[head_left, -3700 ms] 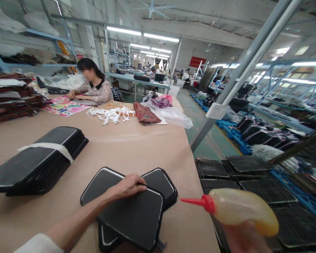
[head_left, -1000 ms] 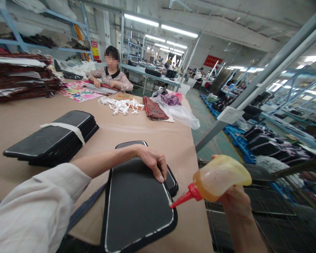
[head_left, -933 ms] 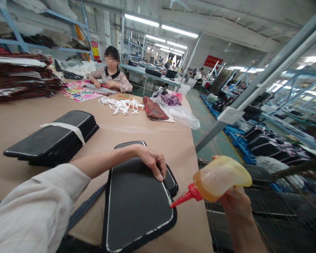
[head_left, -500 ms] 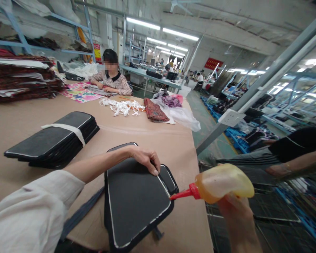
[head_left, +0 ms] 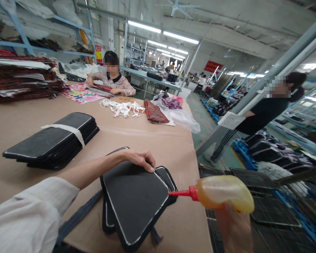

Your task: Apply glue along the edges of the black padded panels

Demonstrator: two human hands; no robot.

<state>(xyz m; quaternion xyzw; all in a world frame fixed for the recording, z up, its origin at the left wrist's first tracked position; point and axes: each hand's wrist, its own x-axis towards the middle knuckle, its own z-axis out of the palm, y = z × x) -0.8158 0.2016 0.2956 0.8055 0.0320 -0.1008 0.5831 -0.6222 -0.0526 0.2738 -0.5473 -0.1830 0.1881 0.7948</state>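
A black rounded panel (head_left: 137, 200) with a whitish line along its border lies at an angle over similar panels on the table. My left hand (head_left: 143, 160) pinches its far edge, thumb on top and fingers curled. In my right hand (head_left: 233, 221) is a squeeze bottle (head_left: 223, 193) of yellowish liquid, held sideways. Its red nozzle (head_left: 183, 193) points left, the tip at the panel's right corner. Part of the right hand is hidden behind the bottle. A dark fabric strip (head_left: 79, 216) passes beneath the panels.
A stack of black panels tied with a white band (head_left: 68, 128) sits at left. White strips (head_left: 122, 107) and folded reddish fabric (head_left: 156, 111) lie further back. A co-worker (head_left: 113, 80) sits across the table (head_left: 173, 144). Another person (head_left: 263, 112) stands beyond the slanted post (head_left: 213, 137).
The top panel has turned and shifted left under my left hand, showing more of the panel below. The nozzle remains at its corner. The person at right has moved further back.
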